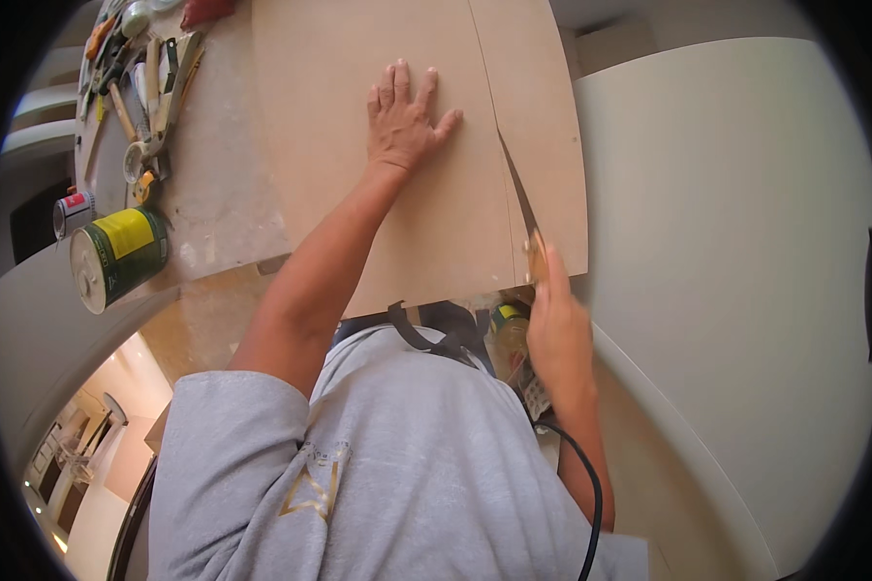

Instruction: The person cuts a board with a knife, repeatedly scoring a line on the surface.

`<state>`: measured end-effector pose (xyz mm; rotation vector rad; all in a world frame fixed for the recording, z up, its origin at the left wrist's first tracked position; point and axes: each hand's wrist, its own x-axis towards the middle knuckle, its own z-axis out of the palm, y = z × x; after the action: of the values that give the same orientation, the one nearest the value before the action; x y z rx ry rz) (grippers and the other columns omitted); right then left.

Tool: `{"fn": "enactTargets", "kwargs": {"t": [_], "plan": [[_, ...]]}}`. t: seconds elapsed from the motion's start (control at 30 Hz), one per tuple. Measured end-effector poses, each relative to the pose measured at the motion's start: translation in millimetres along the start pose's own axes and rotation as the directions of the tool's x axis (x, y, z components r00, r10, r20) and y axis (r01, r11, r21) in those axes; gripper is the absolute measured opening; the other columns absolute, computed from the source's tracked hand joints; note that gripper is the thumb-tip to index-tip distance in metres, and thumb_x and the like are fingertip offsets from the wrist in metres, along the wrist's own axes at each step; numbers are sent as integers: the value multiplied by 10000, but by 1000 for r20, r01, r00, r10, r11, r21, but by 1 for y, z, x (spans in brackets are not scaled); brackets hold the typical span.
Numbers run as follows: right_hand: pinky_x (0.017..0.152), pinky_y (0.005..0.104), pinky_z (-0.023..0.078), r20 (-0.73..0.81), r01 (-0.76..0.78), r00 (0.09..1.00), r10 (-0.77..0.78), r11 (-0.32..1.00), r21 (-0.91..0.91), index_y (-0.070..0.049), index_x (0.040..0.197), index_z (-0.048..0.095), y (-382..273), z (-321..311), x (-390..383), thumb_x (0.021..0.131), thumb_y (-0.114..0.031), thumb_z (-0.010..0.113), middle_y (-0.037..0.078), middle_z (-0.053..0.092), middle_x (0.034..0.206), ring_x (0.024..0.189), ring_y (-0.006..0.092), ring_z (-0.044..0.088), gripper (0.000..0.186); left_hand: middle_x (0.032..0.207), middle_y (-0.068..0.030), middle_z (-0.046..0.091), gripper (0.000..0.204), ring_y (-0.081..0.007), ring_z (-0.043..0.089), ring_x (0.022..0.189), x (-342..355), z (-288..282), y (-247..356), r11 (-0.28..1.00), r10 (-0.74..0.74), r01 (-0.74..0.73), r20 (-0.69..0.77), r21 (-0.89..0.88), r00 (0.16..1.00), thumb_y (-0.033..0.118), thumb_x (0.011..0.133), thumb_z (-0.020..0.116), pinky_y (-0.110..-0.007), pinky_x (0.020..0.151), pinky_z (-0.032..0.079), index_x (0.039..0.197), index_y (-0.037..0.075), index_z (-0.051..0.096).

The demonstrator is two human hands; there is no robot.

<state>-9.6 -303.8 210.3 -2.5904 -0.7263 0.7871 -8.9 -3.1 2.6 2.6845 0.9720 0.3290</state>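
A large pale wooden board [329, 126] lies on the worktable, its near edge close to my body. My left hand [404, 121] rests flat on it, fingers spread, left of a thin dark line that runs lengthwise. My right hand [560, 329] is closed round the wooden handle of a handsaw [520, 188] beside the board's near right corner. The saw's narrow dark blade slants up and left from the handle, its tip meeting the line. How deep the blade sits in the wood I cannot tell.
Hand tools [155, 92] lie heaped at the worktable's [218, 184] far left. A green and yellow can [116, 257] and a smaller can [74, 214] stand at its left edge. A big pale panel [727, 223] fills the right side. A black cable [591, 484] hangs by my right arm.
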Motion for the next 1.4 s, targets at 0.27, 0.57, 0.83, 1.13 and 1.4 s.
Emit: {"fn": "enactTargets", "kwargs": {"t": [0.27,0.57,0.83,1.13,1.4], "plan": [[773,630,549,-74,199,974,-215,963,-184,-90,1515,480,-21,32,189,1055,-153,507,329,728,989,905,520,713,464,1722,-207,308,796,-364,215,1626,7,-2,11,999,41,-41,-26,-10,999,671,992,568,-539,1313,150,1638,223,445],[805,622,535,-13,29,999,-30,999,-33,-117,1613,390,2,-4,-5,1066,-133,471,329,722,990,910,515,708,553,1726,-214,300,801,-374,219,1625,2,-6,2,1000,15,-16,-27,-13,1000,676,990,568,-541,1314,144,1642,230,441],[848,595,550,10,110,994,-110,980,-167,-100,1511,483,-39,20,194,1070,-143,493,332,723,1055,1026,506,705,443,1734,-208,289,805,-368,217,1627,8,-3,12,999,23,-24,-28,-22,999,682,990,562,-533,1314,146,1638,220,450],[793,605,553,74,-10,997,12,1000,-24,-131,1642,363,7,3,4,1075,-134,503,309,733,1039,953,509,715,584,1729,-209,301,802,-370,222,1623,2,-3,1,1000,15,-15,-26,-8,1000,676,989,571,-538,1308,154,1637,221,451],[842,629,543,-14,188,981,-193,967,-173,-138,1543,467,-26,28,207,1062,-141,479,322,732,1002,971,516,712,481,1730,-209,292,809,-382,224,1620,8,1,5,999,42,-41,-27,22,999,682,983,579,-546,1306,161,1640,228,445]]}}
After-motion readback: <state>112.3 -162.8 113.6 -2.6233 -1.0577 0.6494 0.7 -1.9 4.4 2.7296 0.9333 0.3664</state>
